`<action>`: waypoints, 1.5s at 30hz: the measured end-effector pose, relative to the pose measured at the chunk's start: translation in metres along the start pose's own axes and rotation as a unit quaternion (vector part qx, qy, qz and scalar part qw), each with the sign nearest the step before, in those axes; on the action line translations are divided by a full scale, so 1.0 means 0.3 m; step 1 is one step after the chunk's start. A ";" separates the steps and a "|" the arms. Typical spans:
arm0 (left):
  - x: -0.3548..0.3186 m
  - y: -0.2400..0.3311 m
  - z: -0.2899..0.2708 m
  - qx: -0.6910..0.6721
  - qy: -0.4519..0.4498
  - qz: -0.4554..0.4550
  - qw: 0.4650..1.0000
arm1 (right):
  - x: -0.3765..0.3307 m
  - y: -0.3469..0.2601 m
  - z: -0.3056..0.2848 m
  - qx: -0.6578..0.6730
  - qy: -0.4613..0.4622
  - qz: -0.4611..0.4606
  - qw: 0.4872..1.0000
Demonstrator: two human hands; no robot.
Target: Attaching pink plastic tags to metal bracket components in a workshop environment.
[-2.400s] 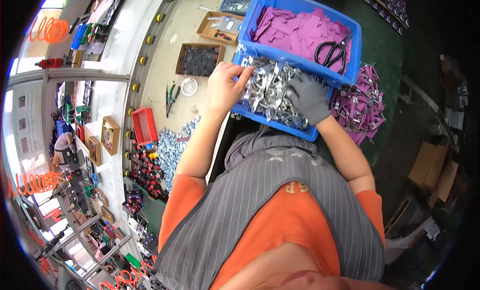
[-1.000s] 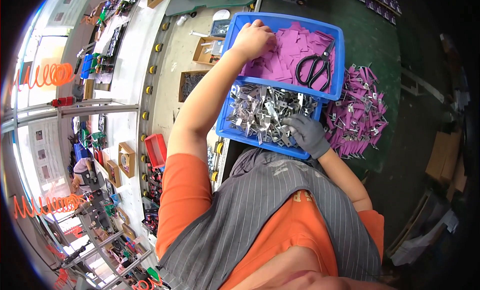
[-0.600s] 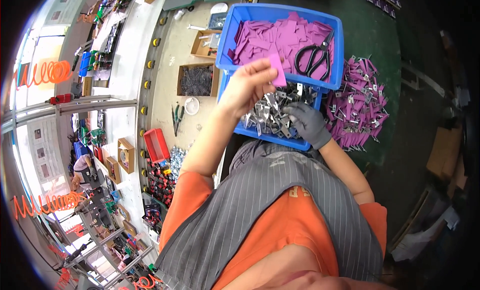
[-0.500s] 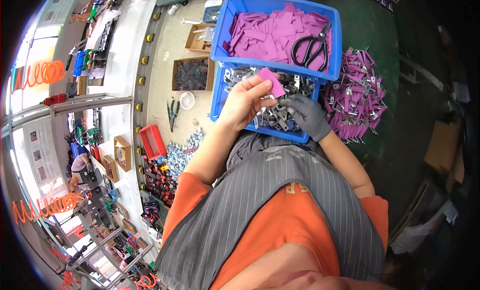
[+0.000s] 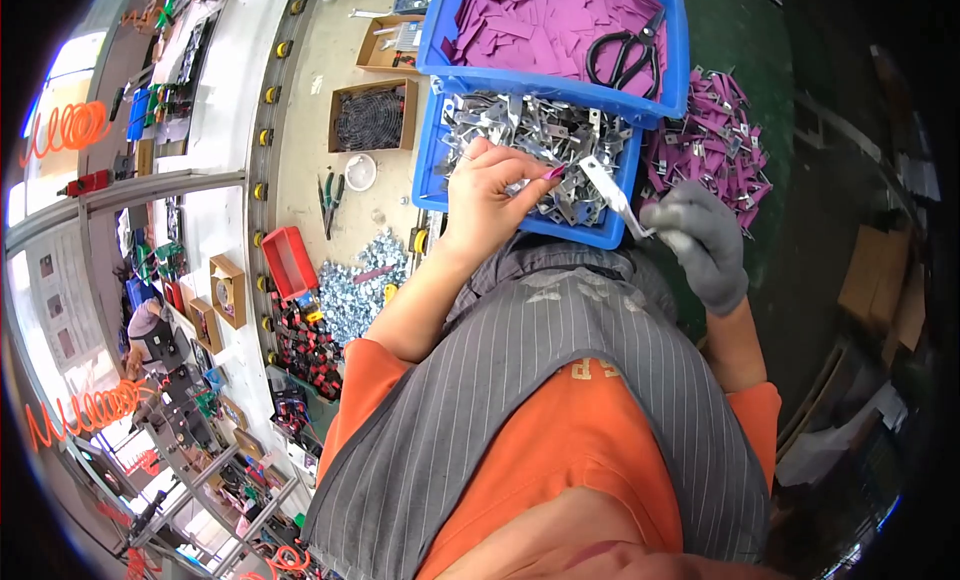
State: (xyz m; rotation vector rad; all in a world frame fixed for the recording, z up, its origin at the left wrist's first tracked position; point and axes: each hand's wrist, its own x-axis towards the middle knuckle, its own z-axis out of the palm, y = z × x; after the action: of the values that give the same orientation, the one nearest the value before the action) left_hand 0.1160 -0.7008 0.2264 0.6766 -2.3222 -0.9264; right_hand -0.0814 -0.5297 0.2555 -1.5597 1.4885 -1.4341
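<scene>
My bare left hand point(image 5: 497, 193) is over the lower blue bin point(image 5: 425, 170), its thumb and finger pinching a small purple piece point(image 5: 554, 173), of which only a little shows. In the grey-gloved right hand point(image 5: 703, 242), at the bin's right side, the fingertips grip one end of a flat, bent metal bracket point(image 5: 607, 188). That bracket points up and left, its holed end near the purple piece but apart from it. Loose metal brackets point(image 5: 520, 125) fill the bin beneath.
Behind stands another blue bin point(image 5: 683, 50) of purple pieces point(image 5: 530, 30) with black-handled scissors point(image 5: 625, 62) on top. Purple-covered brackets point(image 5: 715, 150) are heaped at right. Leftward lie pliers point(image 5: 331, 202), a box of black rings point(image 5: 372, 118), a red tray point(image 5: 290, 262) and small metal parts point(image 5: 355, 305).
My right hand has moved right, out of the bin, and now shows a metal bracket in its fingers. The purple piece in my left hand has turned nearly edge-on.
</scene>
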 end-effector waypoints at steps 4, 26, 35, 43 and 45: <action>0.009 0.016 0.013 0.057 -0.007 0.077 0.995 | -0.016 -0.064 -0.023 -0.092 -0.030 -0.071 0.993; 0.029 0.139 0.189 -0.076 -0.387 0.236 0.888 | -0.249 0.096 0.000 -0.072 -0.067 0.149 0.984; 0.053 0.131 0.365 0.014 -0.306 0.166 0.937 | -0.626 0.364 -0.130 -0.291 0.326 0.237 0.868; 0.148 0.121 0.630 0.136 -0.311 0.187 0.922 | -0.903 0.585 -0.348 -0.419 0.305 0.432 0.738; 0.159 0.122 0.667 0.154 -0.316 0.160 0.922 | -0.891 0.615 -0.375 -0.417 0.323 0.414 0.742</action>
State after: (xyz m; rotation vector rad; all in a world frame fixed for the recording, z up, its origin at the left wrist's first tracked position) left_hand -0.0562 -0.6156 0.1441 0.0848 -3.0743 -0.6941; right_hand -0.2014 -0.2942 0.0360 -0.4483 3.0127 -0.7495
